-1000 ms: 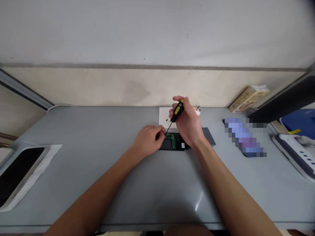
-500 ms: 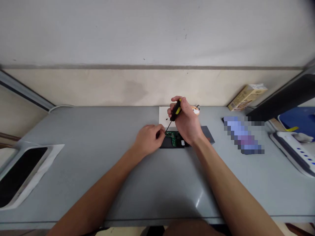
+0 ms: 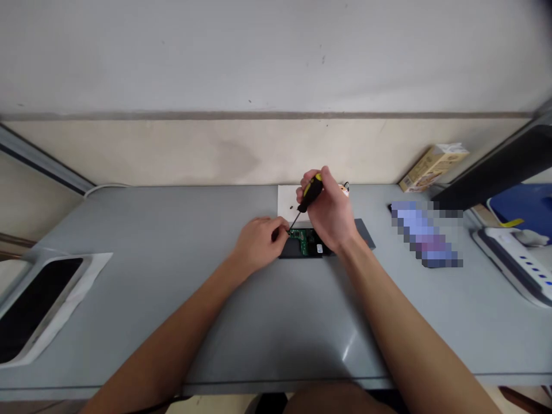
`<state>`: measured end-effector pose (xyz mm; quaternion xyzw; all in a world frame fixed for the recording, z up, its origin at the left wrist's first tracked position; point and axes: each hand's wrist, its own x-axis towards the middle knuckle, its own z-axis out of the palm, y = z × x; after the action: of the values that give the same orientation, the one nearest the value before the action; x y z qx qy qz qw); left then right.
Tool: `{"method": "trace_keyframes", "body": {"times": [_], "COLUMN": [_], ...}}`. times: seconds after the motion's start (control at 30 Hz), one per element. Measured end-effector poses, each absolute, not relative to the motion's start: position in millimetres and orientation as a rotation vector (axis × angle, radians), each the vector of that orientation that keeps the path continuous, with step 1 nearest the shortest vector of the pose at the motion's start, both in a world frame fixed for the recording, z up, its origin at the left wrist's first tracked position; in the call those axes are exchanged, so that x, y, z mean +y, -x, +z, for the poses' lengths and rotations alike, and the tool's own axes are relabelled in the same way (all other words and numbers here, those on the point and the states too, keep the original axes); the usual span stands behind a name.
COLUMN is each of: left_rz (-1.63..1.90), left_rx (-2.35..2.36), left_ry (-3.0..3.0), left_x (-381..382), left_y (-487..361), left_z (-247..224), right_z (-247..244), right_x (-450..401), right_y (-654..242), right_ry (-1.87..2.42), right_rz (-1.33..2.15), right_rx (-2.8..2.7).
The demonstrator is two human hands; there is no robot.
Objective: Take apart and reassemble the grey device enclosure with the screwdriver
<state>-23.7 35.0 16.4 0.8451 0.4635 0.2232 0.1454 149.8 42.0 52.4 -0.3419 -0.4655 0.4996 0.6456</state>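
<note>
A black device (image 3: 290,249) with a green circuit board (image 3: 303,244) exposed lies on the grey table. My right hand (image 3: 330,210) grips a black and yellow screwdriver (image 3: 311,191), its thin shaft slanting down and left to the board's upper left corner. At that corner my left hand (image 3: 261,244) is closed, thumb and index finger pinched beside the tip; what lies between them is too small to make out. White paper (image 3: 286,198) with small dark bits on it is behind the device, and a dark flat panel (image 3: 364,233) shows beyond my right wrist.
On the table's left is a black-topped tray-like object (image 3: 38,299) on white paper. To the right are a blurred-out phone-like item (image 3: 425,234), a carton (image 3: 432,168) by the wall, a power strip (image 3: 513,259) and a blue object (image 3: 524,210). A dark post slants at the far right.
The screwdriver handle has turned in my right hand, whose fingers have shifted around it. My left hand keeps its pinch at the board's corner. The whole view has moved slightly.
</note>
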Motion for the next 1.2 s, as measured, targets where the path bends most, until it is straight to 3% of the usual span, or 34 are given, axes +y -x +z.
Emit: {"method": "trace_keyframes", "body": {"times": [0.9,1.2], "left_rz": [0.629,0.663], "left_rx": [1.297,1.265], "left_ry": [-2.430,-2.433], "left_x": [42.1,40.4], "left_y": [26.6,26.1], "left_z": [6.9,8.6], "right_z": [48.5,48.9], "right_x": [39.0,40.5], "right_y": [-163.3,-168.9], "right_ry": [0.883,0.784], "right_rz": [0.982,1.141], "right_rx": [-1.146,-1.096]}}
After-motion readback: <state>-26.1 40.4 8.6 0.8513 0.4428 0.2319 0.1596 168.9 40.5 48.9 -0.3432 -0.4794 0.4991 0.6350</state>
